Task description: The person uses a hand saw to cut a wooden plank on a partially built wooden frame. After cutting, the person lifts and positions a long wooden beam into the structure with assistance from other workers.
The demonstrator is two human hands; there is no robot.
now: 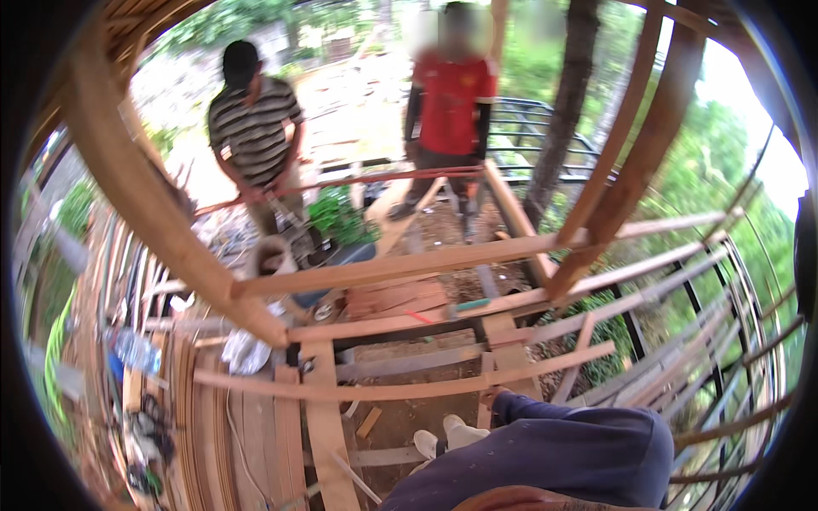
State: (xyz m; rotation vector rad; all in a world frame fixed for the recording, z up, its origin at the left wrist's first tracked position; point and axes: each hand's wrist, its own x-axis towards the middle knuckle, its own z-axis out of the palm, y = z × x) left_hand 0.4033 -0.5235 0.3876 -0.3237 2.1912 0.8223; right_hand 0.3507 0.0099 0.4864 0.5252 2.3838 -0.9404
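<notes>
At the end of a dark blue sleeve, my right hand (490, 396) is closed at the lower edge of a long, thin wooden strip (409, 390). Its fingers are small and partly hidden. The strip bows across the view from the boards at left to the rails at right, passing over a lengthwise plank (328, 426). Nothing of my left hand shows. Below the strip, pale shoes (456, 430) are seen beside the dark blue clothing.
Beyond a wooden crossbeam (409, 266) stand a person in a striped shirt (256, 128) and a person in a red shirt (452, 111). A slanted post (162, 221) rises at left. Stacked boards (247, 434), a plastic bottle (136, 351) and metal rails (682, 315) lie around.
</notes>
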